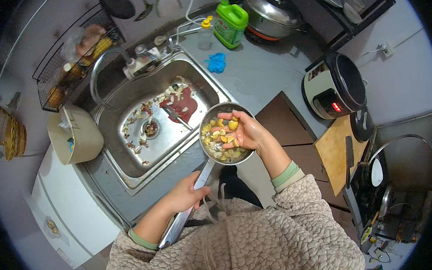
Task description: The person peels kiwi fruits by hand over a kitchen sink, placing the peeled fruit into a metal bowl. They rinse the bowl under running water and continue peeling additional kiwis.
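Observation:
A metal water ladle (205, 135) with a long flat handle is held out in front of me, beside the sink's near edge. My left hand (188, 192) grips its handle. Over the bowl, my right hand (251, 133) is palm up with fingers spread, cradling several yellow pieces (233, 125) that look like peeled chestnuts. More such pieces lie in the liquid under and around the fingers. In the stainless steel sink (157, 146) are a peeler-like metal tool (176, 117), a dark red sheet (188, 101) and scattered peelings (146, 109); scraps also sit in the drain (150, 129).
A curved faucet (95, 73) arches over the sink, with a beige bin (86, 139) to its left. Behind stand a green pump bottle (230, 22), a blue cloth (217, 62) and a lidded pot (273, 12). Rightward are a lit electric cooker (326, 91), a cutting board (332, 154) and a knife (349, 156).

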Motion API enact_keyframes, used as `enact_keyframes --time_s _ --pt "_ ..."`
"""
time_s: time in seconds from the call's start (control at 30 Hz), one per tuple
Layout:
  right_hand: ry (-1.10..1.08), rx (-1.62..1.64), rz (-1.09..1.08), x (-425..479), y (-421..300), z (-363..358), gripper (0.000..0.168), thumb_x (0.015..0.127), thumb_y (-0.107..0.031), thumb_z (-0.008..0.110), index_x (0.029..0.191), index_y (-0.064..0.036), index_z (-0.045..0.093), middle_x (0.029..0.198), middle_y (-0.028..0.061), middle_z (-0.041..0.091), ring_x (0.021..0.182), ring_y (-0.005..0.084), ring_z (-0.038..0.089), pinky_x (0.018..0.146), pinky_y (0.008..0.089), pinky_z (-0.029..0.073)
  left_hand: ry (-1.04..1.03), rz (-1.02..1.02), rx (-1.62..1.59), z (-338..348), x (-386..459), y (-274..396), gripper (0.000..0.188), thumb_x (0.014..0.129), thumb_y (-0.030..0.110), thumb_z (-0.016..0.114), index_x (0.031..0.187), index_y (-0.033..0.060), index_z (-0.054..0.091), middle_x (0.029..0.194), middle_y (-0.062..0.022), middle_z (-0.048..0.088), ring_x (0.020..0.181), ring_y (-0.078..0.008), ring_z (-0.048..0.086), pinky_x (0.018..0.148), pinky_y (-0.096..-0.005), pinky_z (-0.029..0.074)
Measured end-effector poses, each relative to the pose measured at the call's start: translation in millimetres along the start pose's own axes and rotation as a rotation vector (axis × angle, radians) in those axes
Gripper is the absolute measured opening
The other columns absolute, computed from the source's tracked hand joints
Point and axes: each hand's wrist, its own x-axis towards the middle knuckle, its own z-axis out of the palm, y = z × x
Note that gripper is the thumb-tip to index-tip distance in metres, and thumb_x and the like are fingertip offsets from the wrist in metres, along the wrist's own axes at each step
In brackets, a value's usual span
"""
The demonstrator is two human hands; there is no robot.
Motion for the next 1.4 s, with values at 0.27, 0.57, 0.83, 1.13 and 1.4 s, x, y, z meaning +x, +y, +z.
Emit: enact_keyframes --time_s 0.27,0.57,0.83,1.13,1.4 --pt "-0.008 0.1 0.015 -44.3 -51.8 -67.9 0.047 0.092 -0.043 0.029 0.124 -0.009 0.036 0.114 0.0255 0.049 0.093 0.0383 0.057 0.072 0.0473 0.051 0.019 0.005 -0.049 72.5 53.6 31.2 0.025 0.084 0.011 0.053 0.105 0.0006 0.043 0.065 0.0014 0.047 0.044 -0.0062 0.045 0.039 -0.0211 0.038" --pt "0.108 0.155 -0.029 -63.3 -80.4 -110.7 0.035 0.092 -0.024 0.034 0.121 -0.005 0.038 0.115 0.0233 0.049 0.1 0.0407 0.053 0.073 0.0495 0.051 0.034 0.002 -0.122 113.6 97.5 52.6 0.03 0.083 0.012 0.055 0.108 -0.0002 0.044 0.067 0.0 0.05 0.044 -0.0068 0.046 0.041 -0.0215 0.038" --pt "0.039 0.132 -0.018 -51.3 -85.0 -122.0 0.039 0.09 -0.015 0.036 0.126 -0.004 0.028 0.125 0.0186 0.041 0.111 0.0386 0.045 0.071 0.0477 0.052 0.077 -0.01 -0.112 106.2 110.9 55.7 0.028 0.083 0.012 0.055 0.107 0.0009 0.045 0.068 0.0002 0.05 0.044 -0.0071 0.046 0.041 -0.0215 0.038" --pt "0.249 -0.249 -0.133 -11.5 -81.7 -102.9 0.032 0.093 -0.022 0.036 0.122 -0.007 0.034 0.118 0.0132 0.049 0.094 0.0248 0.058 0.069 0.0369 0.053 0.107 0.005 -0.076 61.2 132.0 42.4 0.032 0.082 0.013 0.056 0.108 -0.001 0.045 0.063 -0.0013 0.05 0.044 -0.0087 0.047 0.041 -0.0238 0.04" --pt "0.252 -0.011 -0.178 33.3 -89.3 -104.1 0.033 0.093 -0.024 0.036 0.115 -0.001 0.045 0.115 0.0182 0.051 0.102 0.0275 0.054 0.078 0.0405 0.05 0.091 0.007 -0.021 6.2 162.9 39.2 0.039 0.082 0.015 0.056 0.114 -0.0023 0.042 0.059 -0.003 0.05 0.044 -0.0103 0.049 0.043 -0.0249 0.04"
